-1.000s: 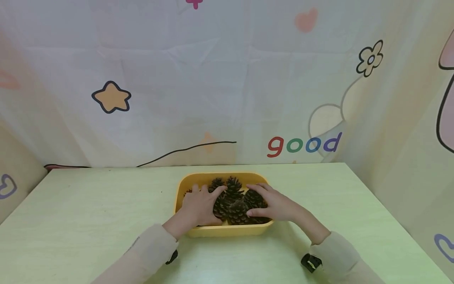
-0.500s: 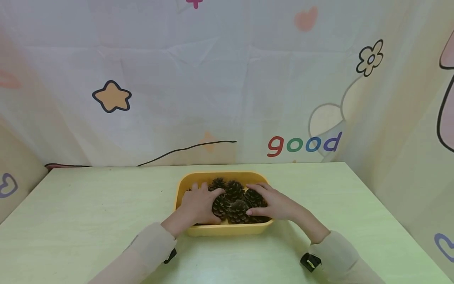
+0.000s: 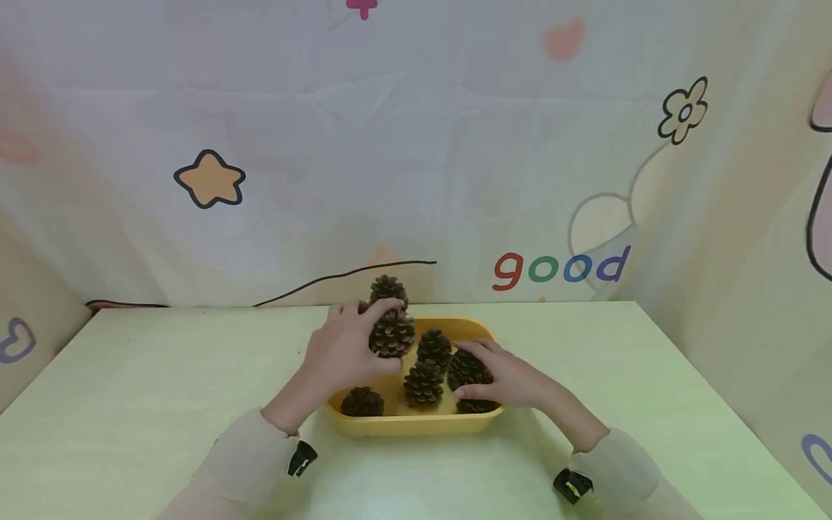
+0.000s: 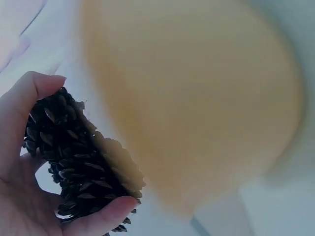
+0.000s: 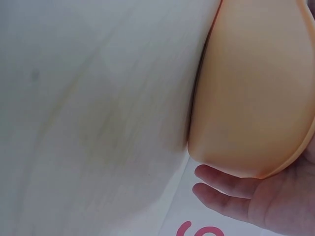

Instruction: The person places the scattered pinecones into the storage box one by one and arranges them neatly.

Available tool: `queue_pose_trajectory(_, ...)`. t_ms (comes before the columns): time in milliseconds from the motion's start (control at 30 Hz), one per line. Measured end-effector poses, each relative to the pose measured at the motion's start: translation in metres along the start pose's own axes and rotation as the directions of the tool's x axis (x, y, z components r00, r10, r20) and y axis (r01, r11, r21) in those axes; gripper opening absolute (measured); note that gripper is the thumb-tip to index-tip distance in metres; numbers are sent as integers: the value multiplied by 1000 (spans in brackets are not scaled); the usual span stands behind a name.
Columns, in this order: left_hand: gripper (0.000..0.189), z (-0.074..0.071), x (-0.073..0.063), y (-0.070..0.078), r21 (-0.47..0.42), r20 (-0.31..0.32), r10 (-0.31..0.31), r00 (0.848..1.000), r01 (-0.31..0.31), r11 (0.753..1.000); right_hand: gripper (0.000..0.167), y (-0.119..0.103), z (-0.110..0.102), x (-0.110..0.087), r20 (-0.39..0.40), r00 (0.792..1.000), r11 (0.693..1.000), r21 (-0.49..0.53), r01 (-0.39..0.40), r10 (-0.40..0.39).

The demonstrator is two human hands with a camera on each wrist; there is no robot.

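My left hand (image 3: pixel 344 347) grips two brown pine cones, one (image 3: pixel 392 334) in front of the other (image 3: pixel 388 289), raised over the left part of the yellow basin (image 3: pixel 416 426). In the left wrist view its thumb and fingers curl round a pine cone (image 4: pixel 74 157). At the basin's right end, the thumb and forefinger of my right hand (image 3: pixel 510 375) curve round a pine cone (image 3: pixel 468 368). Two fingers (image 5: pixel 226 196) of that hand show outside the basin wall in the right wrist view.
Inside the basin lie more pine cones: one (image 3: pixel 362 401) at the front left, one (image 3: pixel 424 383) in the middle, one (image 3: pixel 434 347) behind it, and part of another (image 3: pixel 477 406) below my right hand. A pale green table (image 3: pixel 162 390) bears the basin; a printed cloth (image 3: pixel 390 144) hangs behind.
My left hand has lifted two pine cones up from the basin, moving up and slightly left. The middle pine cones have shifted. My right hand has stayed almost in place.
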State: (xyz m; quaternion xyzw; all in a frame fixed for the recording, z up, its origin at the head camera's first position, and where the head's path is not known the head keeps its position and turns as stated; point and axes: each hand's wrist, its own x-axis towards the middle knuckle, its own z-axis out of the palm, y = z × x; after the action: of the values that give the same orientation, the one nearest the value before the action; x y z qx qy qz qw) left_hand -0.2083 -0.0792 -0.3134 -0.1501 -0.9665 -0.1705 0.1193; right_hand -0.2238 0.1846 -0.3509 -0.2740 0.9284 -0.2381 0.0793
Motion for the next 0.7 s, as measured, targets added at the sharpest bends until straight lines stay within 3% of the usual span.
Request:
queue_pose_trajectory(100,78,-26,-3,-22,-17,14,-63,998,63,998,76,-1,1,1,1,1000,1000,-8,0,0)
queue_pose_trajectory(233,77,-45,-18,-73,67,94,-132,987,126,990,77,0,2,1,4,1000,1000,-15,7,-7)
queue_pose_trajectory(367,73,-45,-38,-114,141,222,-164,961,135,981,76,2,1,0,3,1000,1000,-17,12,-11)
queue_pose_trajectory(533,76,-36,-58,-141,134,335,-173,926,135,982,77,0,0,0,8,1000,1000,-10,14,-14)
queue_pose_trajectory(633,78,-32,-67,-149,107,346,-163,924,134,985,77,-2,0,0,15,1000,1000,4,15,-15)
queue_pose_trajectory(700,80,-30,-71,-152,91,328,-139,934,116,989,77,-2,-1,0,14,1000,1000,3,12,-12)
